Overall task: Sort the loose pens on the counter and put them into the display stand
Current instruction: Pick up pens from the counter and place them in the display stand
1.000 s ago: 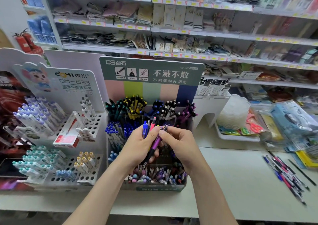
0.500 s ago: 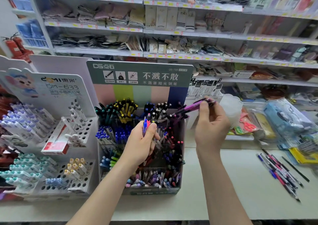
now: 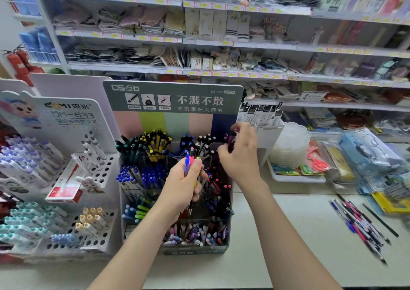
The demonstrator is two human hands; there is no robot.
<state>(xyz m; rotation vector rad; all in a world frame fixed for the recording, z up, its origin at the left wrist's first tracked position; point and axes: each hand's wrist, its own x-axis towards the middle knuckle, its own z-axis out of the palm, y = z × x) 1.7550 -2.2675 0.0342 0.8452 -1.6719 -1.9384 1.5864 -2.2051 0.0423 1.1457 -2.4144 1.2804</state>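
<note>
Pens [image 3: 359,222] lie in a loose pile on the table [image 3: 277,234], well off to the right, so there is more sorting to do. The display stand [image 3: 175,100] has lots of pens in its boxes, put together by colour. The left hand [image 3: 182,185] holds a small bunch of pens [image 3: 188,161], blue, pink and yellow, with its fingers curled tight round them, in front of the stand. The right hand [image 3: 240,159] pinches a purple pen [image 3: 231,140] at the top right box, where other purple pens stand. I think this one is nearly in. The bunch and the pile are left.
</note>
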